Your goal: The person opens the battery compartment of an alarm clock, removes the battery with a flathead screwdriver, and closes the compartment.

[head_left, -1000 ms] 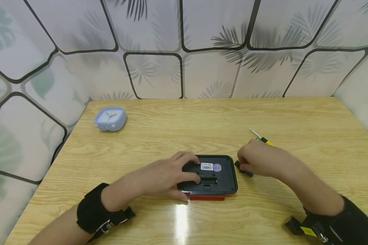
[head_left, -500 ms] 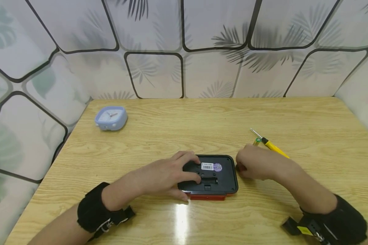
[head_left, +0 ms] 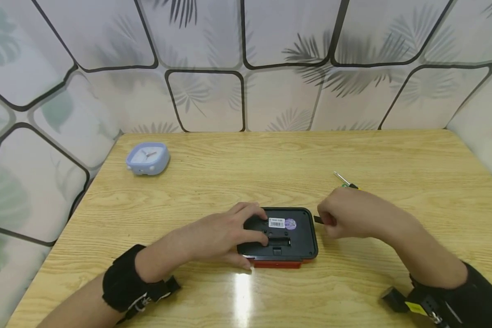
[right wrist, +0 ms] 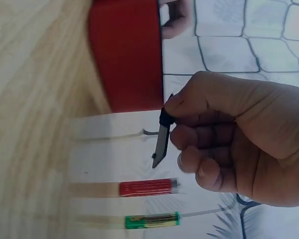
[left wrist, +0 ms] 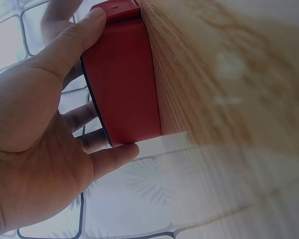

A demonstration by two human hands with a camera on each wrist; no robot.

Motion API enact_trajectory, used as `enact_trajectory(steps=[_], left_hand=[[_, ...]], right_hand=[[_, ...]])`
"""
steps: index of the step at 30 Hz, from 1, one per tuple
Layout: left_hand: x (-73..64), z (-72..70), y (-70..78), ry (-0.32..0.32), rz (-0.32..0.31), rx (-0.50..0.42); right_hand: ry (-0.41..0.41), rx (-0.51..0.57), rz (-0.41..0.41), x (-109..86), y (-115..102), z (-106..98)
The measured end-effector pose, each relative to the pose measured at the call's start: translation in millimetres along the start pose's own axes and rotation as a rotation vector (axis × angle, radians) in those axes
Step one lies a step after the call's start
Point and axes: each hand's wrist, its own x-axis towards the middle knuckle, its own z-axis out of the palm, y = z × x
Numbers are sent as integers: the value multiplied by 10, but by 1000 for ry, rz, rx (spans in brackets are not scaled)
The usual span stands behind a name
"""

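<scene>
A red box-shaped device lies with its black back facing up, its oblong battery compartment uncovered. My left hand grips its left end; two fingertips rest on the back, while the thumb lies against the red side. Just off the device's right end, my right hand pinches a small black battery cover between thumb and forefinger, with the other fingers curled. Only a dark tip of that cover shows in the head view. The cover is apart from the device.
A red battery and a green battery stand beyond my right hand. A screwdriver lies there too, its handle mostly hidden. At the table's far left sits a pale blue clock. Patterned curtain surrounds the wooden table.
My right hand dipped toward me, then rose back slightly. The cover was tilted flat earlier and now shows edge-on. The screwdriver's handle is covered again. My left hand and the device stayed put.
</scene>
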Motion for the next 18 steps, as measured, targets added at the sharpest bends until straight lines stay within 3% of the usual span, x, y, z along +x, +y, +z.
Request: enact_trajectory(steps=[9,18], left_hand=[[0,-17,3,-4,0,-22],[9,-31,7,-11,-16,-44]], right_hand=[[141,-13,-149,-13,-83,-44],[184,25,-135,24,-187,-16]])
